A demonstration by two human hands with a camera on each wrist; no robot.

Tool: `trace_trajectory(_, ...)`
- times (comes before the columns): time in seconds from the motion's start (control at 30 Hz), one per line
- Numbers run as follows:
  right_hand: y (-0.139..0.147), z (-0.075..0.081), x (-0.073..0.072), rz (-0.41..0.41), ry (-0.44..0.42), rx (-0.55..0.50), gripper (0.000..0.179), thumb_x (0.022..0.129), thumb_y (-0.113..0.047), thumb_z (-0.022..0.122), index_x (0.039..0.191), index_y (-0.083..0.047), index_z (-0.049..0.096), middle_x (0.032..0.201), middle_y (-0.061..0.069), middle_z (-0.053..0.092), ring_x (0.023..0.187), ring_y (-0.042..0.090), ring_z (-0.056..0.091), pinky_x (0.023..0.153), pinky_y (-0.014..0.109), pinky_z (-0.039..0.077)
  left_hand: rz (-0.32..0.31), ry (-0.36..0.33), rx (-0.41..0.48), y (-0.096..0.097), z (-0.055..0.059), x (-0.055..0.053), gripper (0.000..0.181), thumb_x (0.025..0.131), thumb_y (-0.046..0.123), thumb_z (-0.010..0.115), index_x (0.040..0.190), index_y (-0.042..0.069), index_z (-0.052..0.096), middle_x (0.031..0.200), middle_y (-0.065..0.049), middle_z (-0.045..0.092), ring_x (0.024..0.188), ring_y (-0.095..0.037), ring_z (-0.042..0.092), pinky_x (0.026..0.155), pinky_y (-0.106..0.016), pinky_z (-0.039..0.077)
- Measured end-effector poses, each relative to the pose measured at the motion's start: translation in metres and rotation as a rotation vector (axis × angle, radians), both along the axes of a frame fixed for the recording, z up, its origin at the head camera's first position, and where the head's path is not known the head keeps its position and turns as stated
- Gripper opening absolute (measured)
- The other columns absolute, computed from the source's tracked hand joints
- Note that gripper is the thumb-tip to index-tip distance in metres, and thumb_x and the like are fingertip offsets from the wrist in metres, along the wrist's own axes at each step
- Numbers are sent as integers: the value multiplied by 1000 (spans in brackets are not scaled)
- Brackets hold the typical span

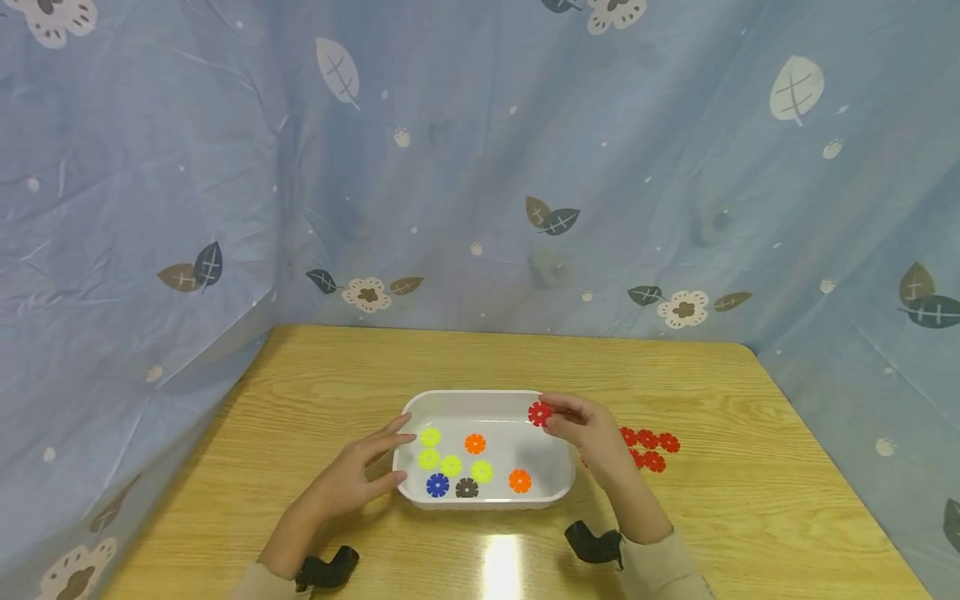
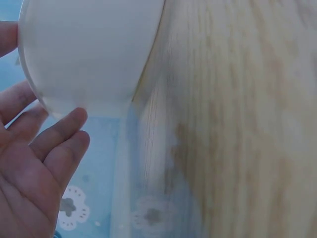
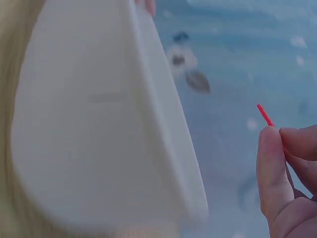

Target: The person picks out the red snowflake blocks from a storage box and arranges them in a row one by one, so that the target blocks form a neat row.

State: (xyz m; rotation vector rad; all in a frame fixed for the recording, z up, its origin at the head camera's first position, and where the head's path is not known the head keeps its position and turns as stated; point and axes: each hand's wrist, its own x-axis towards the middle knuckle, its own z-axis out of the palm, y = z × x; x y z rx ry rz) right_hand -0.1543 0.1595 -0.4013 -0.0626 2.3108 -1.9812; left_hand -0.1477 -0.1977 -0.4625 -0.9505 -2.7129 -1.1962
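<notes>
My right hand (image 1: 597, 435) pinches a red notched plastic disc (image 1: 539, 413) between thumb and fingers, over the right end of a white tray (image 1: 484, 503). From the right wrist view, the red disc (image 3: 265, 115) shows edge-on, up above the tray's rim. At the other end of the tray, my left hand (image 1: 360, 471) has its fingers spread and fairly straight, fingertips right at the rim. Inside the tray lie several yellow discs (image 1: 451, 466), two orange discs (image 1: 475, 443), a blue disc (image 1: 438, 485) and a dark brown disc (image 1: 467, 488).
Several red discs (image 1: 647, 438) lie on the wooden table (image 1: 360, 367) to the right of the tray, partly behind my right hand. A blue patterned cloth (image 1: 465, 167) hangs behind and beside the table. Black straps with mounts (image 1: 594, 543) sit at my wrists.
</notes>
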Motion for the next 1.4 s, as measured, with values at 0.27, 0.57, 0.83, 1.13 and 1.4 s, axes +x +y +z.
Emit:
trace_trajectory(0.27, 70, -13, 16, -154, 13, 31, 45, 93, -15, 61, 131, 6, 52, 103, -18, 64, 91, 0, 63, 81, 18, 55, 6, -22, 0, -1, -1, -2, 48, 88, 22, 67, 133, 12, 55, 154, -4, 32, 138, -29, 35, 106, -53, 38)
trace_trajectory(0.57, 134, -37, 32, -325, -90, -20, 38, 92, -21, 63, 128, -13, 61, 99, -29, 58, 91, -11, 58, 80, 7, 50, -1, -41, 7, -1, 1, -2, 48, 88, 22, 67, 133, 11, 55, 154, -4, 31, 138, -29, 35, 106, -52, 38)
trace_trajectory(0.83, 156, -54, 34, -439, -213, 15, 34, 91, -14, 63, 125, -13, 63, 89, -30, 58, 83, -13, 57, 77, 9, 51, -1, -36, 2, -1, 0, -3, 48, 88, 22, 67, 133, 11, 55, 154, -4, 31, 138, -29, 35, 106, -51, 39)
trace_trajectory(1.13, 162, -67, 31, -485, -256, 248, 46, 91, -13, 63, 132, 2, 52, 103, -14, 60, 81, -20, 45, 72, 3, 46, -11, 16, -8, -2, -1, -3, 46, 90, 22, 65, 132, 8, 55, 153, -10, 33, 135, -36, 37, 104, -54, 39)
trace_trajectory(1.4, 158, -74, 31, -479, -159, 569, 38, 92, -11, 57, 127, 4, 57, 131, 28, 53, 123, 42, 46, 98, 43, 45, -10, 11, -9, -1, 0, -3, 46, 89, 20, 66, 133, 10, 55, 153, -9, 33, 136, -34, 37, 104, -53, 39)
